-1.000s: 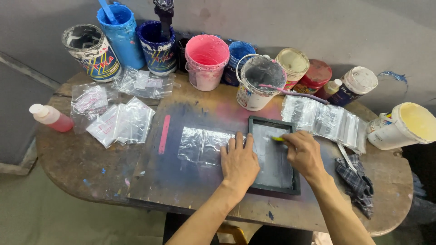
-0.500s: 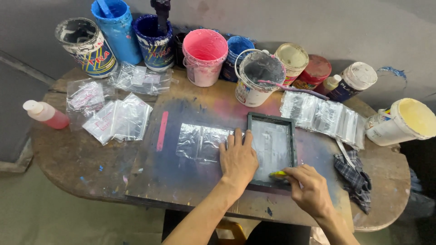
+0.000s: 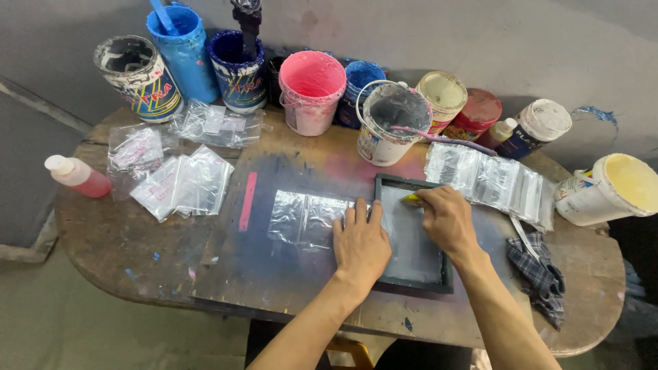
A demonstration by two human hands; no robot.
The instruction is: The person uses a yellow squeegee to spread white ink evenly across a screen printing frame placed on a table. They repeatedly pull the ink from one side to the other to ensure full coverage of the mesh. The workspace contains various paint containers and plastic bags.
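Observation:
A small dark-framed printing screen (image 3: pixel 415 281) lies flat on the stained wooden table (image 3: pixel 130 253). My left hand (image 3: pixel 360 245) presses down on the frame's left edge, fingers spread. My right hand (image 3: pixel 447 218) grips a small yellow squeegee (image 3: pixel 410 199) at the far end of the screen mesh. A clear plastic bag (image 3: pixel 306 218) lies under the screen's left side, sticking out toward the left.
Several paint buckets stand along the back: blue (image 3: pixel 179 42), pink (image 3: pixel 312 90), white (image 3: pixel 385 123), cream (image 3: pixel 613 188). Stacks of clear bags lie at left (image 3: pixel 181 181) and right (image 3: pixel 490 181). A pink bottle (image 3: pixel 77 176), a pink stick (image 3: pixel 247 200) and a dark rag (image 3: pixel 541 274) also lie here.
My right hand with the squeegee went from the far end to the near end of the screen, then back to the far end. The left hand stayed on the frame.

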